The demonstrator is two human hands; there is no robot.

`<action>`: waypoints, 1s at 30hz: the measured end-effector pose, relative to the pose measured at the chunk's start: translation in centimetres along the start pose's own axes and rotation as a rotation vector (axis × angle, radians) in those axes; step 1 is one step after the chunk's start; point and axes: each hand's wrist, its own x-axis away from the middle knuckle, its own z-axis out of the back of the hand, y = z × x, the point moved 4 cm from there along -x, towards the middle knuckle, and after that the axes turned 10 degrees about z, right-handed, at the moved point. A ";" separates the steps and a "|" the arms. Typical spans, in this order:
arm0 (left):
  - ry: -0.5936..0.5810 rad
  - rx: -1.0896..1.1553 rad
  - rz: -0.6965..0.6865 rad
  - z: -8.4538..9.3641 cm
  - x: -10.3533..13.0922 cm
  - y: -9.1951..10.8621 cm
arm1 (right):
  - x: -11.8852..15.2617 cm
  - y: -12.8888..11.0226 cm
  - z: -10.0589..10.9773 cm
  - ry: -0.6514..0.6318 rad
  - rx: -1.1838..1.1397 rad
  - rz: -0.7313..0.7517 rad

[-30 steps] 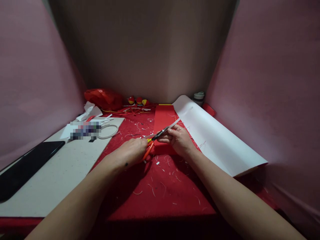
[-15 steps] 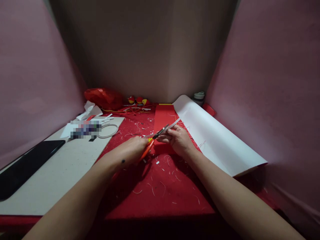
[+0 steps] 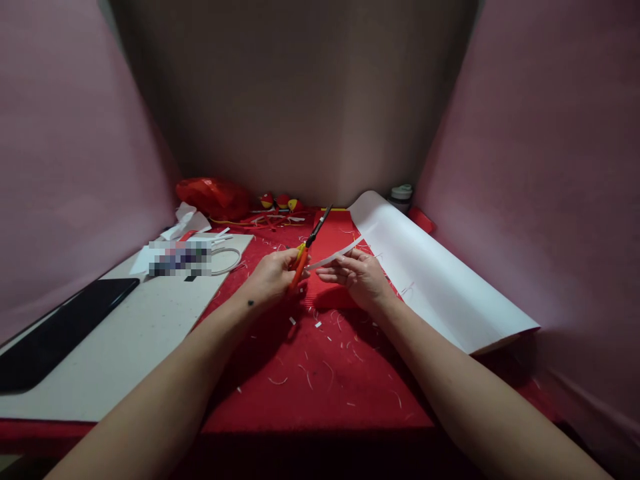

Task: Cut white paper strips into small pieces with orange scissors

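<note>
Orange-and-yellow-handled scissors (image 3: 300,257) are in my left hand (image 3: 271,275), with their dark blades pointing away and up, apart from the strip. My right hand (image 3: 364,275) pinches a narrow white strip (image 3: 336,256) between thumb and fingers. The strip slants from the right fingertips down toward my left hand; whether the left fingers also touch its near end I cannot tell. Beneath both hands lies a red ribbed sheet (image 3: 330,230) on the red cloth (image 3: 320,393). Small white scraps (image 3: 318,325) and thin curled threads are scattered around it.
A large curled white sheet (image 3: 430,273) lies along the right. On the left, a pale board (image 3: 150,340) carries a black phone-like slab (image 3: 65,333) and a looped cable (image 3: 227,261). Behind are a red plastic bag (image 3: 213,197), red-and-yellow figures (image 3: 283,201) and a lidded cup (image 3: 401,197).
The scissors have come away from the white strip and swung upright, blades now pointing away. My left hand has turned, while my right hand keeps the strip in nearly the same place.
</note>
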 end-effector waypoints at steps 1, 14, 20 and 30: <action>-0.016 0.019 0.037 -0.1 -0.1 0.0 | 0.0 -0.1 0.1 0.006 0.006 0.003; 0.049 -0.038 0.209 2.7 0.2 0.9 | -1.1 -1.9 2.2 0.188 0.037 0.157; 0.058 -0.002 0.141 2.5 -0.2 0.7 | -1.0 -2.1 2.4 0.213 0.041 0.150; 0.003 0.010 0.041 2.0 -0.5 0.3 | -0.4 -0.4 1.4 0.106 0.096 0.052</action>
